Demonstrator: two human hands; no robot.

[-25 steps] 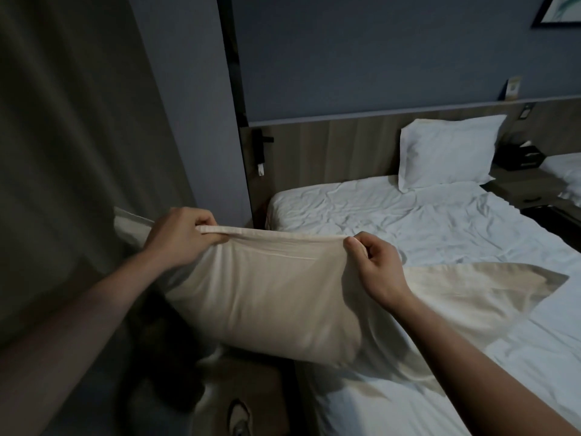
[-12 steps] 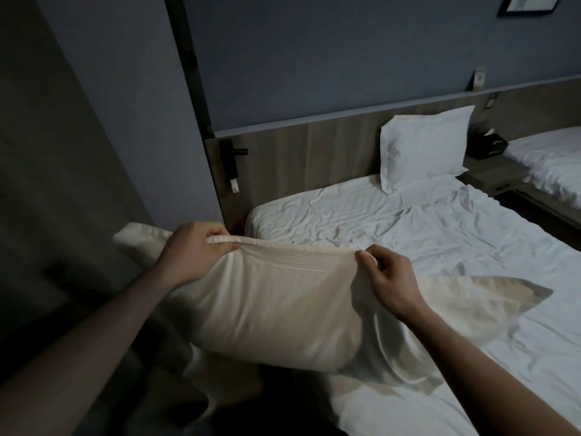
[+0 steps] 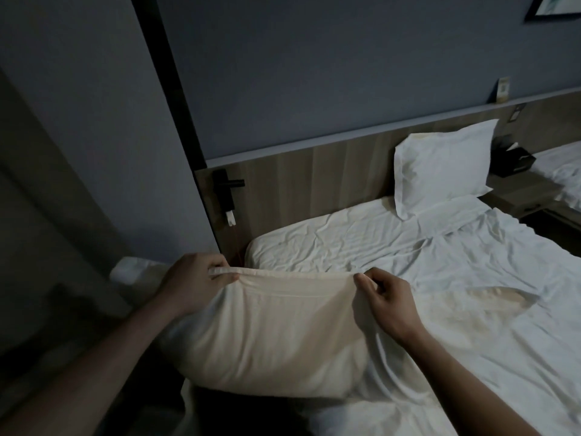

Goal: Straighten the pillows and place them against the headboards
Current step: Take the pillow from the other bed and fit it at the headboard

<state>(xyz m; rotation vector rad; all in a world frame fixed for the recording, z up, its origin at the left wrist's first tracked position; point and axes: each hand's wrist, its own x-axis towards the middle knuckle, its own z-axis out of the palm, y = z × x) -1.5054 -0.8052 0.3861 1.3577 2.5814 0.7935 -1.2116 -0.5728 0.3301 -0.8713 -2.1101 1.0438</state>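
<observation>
One plump white pillow (image 3: 441,166) already leans on the wooden headboard (image 3: 314,177); both hands, left hand (image 3: 195,286) and right hand (image 3: 388,300), pinch the cream fabric pillow's (image 3: 267,338) top seam, unplaced.

The framed picture (image 3: 556,6) is cut by the top right corner, only its lower left showing. The second bed (image 3: 562,171) runs off the right edge. The left hand (image 3: 195,286) covers the pillow (image 3: 270,338) corner it pinches, and the pillow's bottom edge sinks into shadow. The small card (image 3: 504,89) on the headboard ledge is too tiny to read. The dark box (image 3: 512,158) on the nightstand is murky.
</observation>
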